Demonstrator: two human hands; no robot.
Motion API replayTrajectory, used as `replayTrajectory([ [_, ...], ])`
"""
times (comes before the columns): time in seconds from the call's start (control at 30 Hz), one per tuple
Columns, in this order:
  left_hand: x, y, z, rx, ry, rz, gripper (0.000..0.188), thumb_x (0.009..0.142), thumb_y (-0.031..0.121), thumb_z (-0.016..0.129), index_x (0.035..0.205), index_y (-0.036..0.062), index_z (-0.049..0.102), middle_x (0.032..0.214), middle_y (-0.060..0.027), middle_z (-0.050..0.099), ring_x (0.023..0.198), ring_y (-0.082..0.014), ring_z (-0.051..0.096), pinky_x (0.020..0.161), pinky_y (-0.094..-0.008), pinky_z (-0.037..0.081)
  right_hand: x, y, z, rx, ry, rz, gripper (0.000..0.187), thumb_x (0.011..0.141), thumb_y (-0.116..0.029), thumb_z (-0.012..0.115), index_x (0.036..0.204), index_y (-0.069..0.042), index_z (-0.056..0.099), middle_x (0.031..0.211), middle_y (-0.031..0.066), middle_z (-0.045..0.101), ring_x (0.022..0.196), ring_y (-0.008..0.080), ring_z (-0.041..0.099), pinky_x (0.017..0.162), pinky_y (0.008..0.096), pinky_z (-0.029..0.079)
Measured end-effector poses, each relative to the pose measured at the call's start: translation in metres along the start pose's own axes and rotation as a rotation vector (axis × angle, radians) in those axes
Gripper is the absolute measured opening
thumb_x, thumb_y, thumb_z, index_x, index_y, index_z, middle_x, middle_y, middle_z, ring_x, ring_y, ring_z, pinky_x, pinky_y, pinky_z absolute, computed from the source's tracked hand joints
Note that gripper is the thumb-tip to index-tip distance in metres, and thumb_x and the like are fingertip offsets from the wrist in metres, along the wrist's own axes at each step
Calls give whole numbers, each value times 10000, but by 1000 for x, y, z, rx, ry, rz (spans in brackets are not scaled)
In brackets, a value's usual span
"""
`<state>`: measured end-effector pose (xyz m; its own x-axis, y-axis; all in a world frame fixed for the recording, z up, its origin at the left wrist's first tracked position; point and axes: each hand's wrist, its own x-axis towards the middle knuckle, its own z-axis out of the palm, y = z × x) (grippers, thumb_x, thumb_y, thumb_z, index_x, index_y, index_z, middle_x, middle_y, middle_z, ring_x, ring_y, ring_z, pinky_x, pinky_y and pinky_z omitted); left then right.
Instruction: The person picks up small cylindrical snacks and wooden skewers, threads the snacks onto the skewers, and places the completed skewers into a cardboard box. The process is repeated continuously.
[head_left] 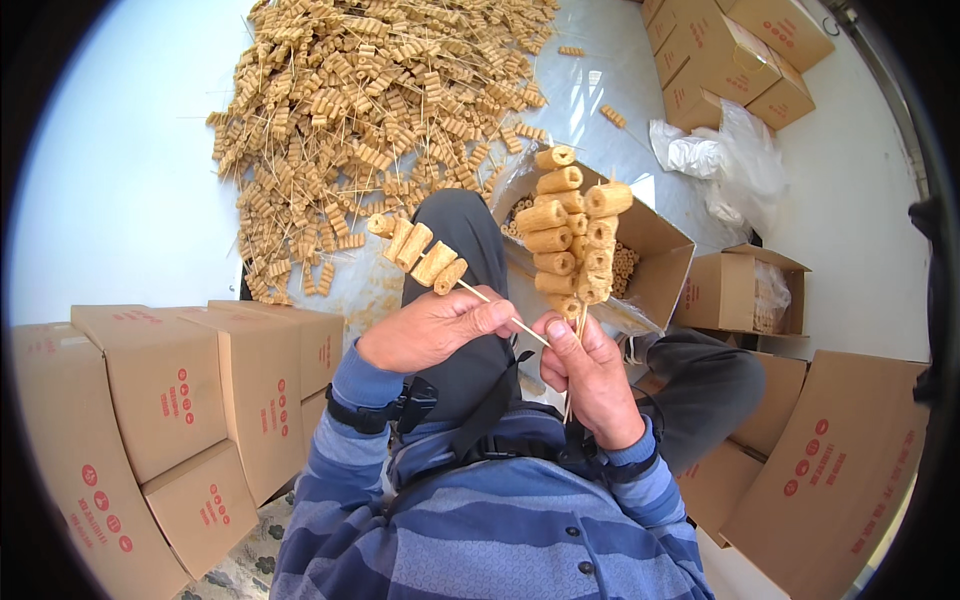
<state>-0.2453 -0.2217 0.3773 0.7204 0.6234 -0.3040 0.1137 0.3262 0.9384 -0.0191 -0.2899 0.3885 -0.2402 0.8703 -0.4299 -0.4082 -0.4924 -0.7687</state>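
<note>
My left hand pinches the thin stick of one skewer between thumb and fingers. Several golden-brown hollow rolls are threaded on it, tilted up to the left. Its bare stick end reaches across to my right hand. That hand is closed round the sticks of a bunch of skewers, held upright with the rolls on top. Just beyond the bunch stands an open cardboard box with a plastic liner. More rolls lie inside it, partly hidden by the bunch.
A large heap of the same skewers covers the floor ahead and to the left. Closed cartons line my left side. More cartons are stacked far right, near crumpled clear plastic. A smaller open box and a large carton stand at right.
</note>
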Motion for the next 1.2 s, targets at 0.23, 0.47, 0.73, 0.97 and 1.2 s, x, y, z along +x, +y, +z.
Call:
replayTrajectory([
  [0.23, -8, 0, 10, -657, 280, 250, 638, 1003, 491, 542, 1421, 26, 418, 1342, -185, 540, 1218, -298, 578, 1056, -475, 459, -23, 12, -21, -252, 145, -281, 234, 1063, -232, 521, 1121, -12, 579, 715, -38, 459, 595, 51, 400, 533, 228, 345],
  [0.47, 1, 11, 2, -725, 507, 339, 545, 1058, 396, 464, 1408, -18, 410, 1349, -244, 545, 1190, -320, 609, 1050, -455, 488, -29, 22, -21, -405, 153, -352, 245, 1063, -224, 518, 1099, 12, 574, 675, -32, 451, 576, 68, 404, 529, 235, 343],
  [0.73, 0, 14, 2, -649, 483, 430, 449, 1074, 311, 441, 1347, -45, 451, 1358, -274, 541, 1182, -354, 615, 1032, -469, 505, -24, 17, -20, -140, 70, -166, 235, 1072, -250, 498, 1101, -29, 573, 684, -32, 426, 585, 70, 387, 549, 234, 343],
  [0.97, 8, 8, 5, -549, 534, 411, 337, 1069, 282, 473, 1252, 1, 492, 1203, -226, 625, 1044, -281, 664, 933, -421, 559, -22, 17, -26, -11, -113, 130, 336, 1079, -338, 453, 1103, -28, 577, 636, 21, 496, 549, 130, 502, 521, 245, 391],
  [1.2, 8, -1, 31, -610, 451, 399, 286, 1069, 254, 487, 1222, 15, 523, 1117, -121, 640, 981, -200, 649, 898, -361, 549, -14, 16, -35, 91, -208, 205, 349, 1086, -356, 418, 1128, -47, 577, 726, 59, 641, 651, 159, 662, 494, 216, 435],
])
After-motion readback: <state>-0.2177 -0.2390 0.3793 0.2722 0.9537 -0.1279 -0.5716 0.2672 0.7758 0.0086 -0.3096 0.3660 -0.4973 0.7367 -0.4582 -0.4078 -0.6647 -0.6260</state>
